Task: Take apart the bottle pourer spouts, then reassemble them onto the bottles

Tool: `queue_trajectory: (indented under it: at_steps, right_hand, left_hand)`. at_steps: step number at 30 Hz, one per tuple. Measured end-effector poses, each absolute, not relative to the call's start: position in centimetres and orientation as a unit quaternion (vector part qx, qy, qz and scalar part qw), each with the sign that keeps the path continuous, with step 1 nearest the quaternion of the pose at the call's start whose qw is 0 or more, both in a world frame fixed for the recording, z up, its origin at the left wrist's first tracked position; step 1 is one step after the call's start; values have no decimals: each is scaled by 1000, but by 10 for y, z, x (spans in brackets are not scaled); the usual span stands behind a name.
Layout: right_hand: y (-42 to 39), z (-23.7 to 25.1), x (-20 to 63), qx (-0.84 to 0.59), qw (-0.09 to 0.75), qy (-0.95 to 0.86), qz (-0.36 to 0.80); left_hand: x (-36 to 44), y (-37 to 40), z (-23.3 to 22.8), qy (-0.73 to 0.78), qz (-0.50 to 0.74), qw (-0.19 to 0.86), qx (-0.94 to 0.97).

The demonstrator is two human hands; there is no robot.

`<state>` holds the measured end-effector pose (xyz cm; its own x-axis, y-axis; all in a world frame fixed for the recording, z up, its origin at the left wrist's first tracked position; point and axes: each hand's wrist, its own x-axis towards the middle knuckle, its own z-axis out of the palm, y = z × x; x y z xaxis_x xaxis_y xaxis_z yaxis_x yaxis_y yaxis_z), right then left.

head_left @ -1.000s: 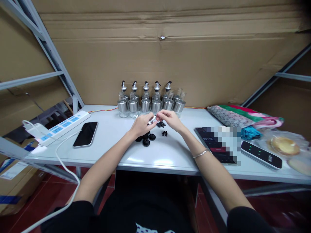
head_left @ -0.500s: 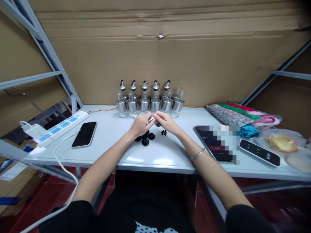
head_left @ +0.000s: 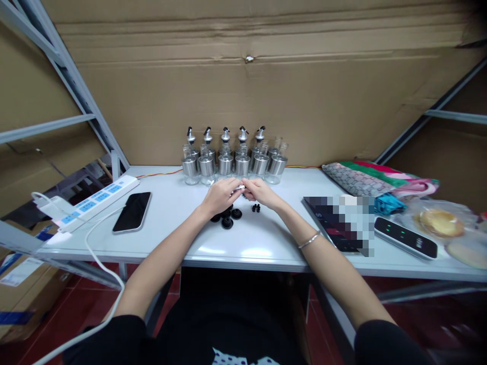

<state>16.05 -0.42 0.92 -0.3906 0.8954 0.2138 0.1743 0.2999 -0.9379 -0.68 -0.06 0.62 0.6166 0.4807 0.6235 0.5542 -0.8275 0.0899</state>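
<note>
Left hand (head_left: 220,195) and right hand (head_left: 262,192) meet over the middle of the table (head_left: 266,243), fingertips pinched together on one small silver spout (head_left: 239,188) held between them. Both hands are closed on it; the piece is too small to show how its parts sit.

Directly beneath the hands lie several black round stoppers (head_left: 227,219), loose on the table surface, with a smaller black part (head_left: 256,208) just to their right. At the far edge stands a row of glass bottles (head_left: 233,161) with steel bands; five carry fitted spouts, and two at the right end appear open-necked.

Judgement: the step in hand is assembly of a pourer, the silver spout being joined or aligned between the fingers. The next move likely calls for a stopper from the loose group and a straight, firm press.

To the left lie a phone (head_left: 132,211) and a power strip (head_left: 95,201). To the right sit folded cloth (head_left: 365,180) and a dark remote-like device (head_left: 405,237).
</note>
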Motion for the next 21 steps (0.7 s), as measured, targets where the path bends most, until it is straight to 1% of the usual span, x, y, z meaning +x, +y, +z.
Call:
queue_trajectory:
  at_steps: [3,6,8,12,14,21]
  right_hand:
    - [-5,9,162,-381,392,-672,499]
    - [-6,10,163,-380,379,-666,518]
    - [-7,11,164,-384,380,-670,509]
    - [-6,13,162,-382,424,-689,446]
    - [-6,14,161,-365,433,-707,424]
    - [-5,11,160,-339,432,-717,429]
  left_hand:
    - [-8,0,7,-280,-316,77,-903]
    - [-7,0,7,-277,-309,87,-906]
    - [-7,-1,7,-280,-314,79,-904]
    - [-6,-1,7,-322,-352,27,-878]
    - [-7,-1,7,-336,-369,16,-866]
    - [-7,0,6,-351,-374,14,-858]
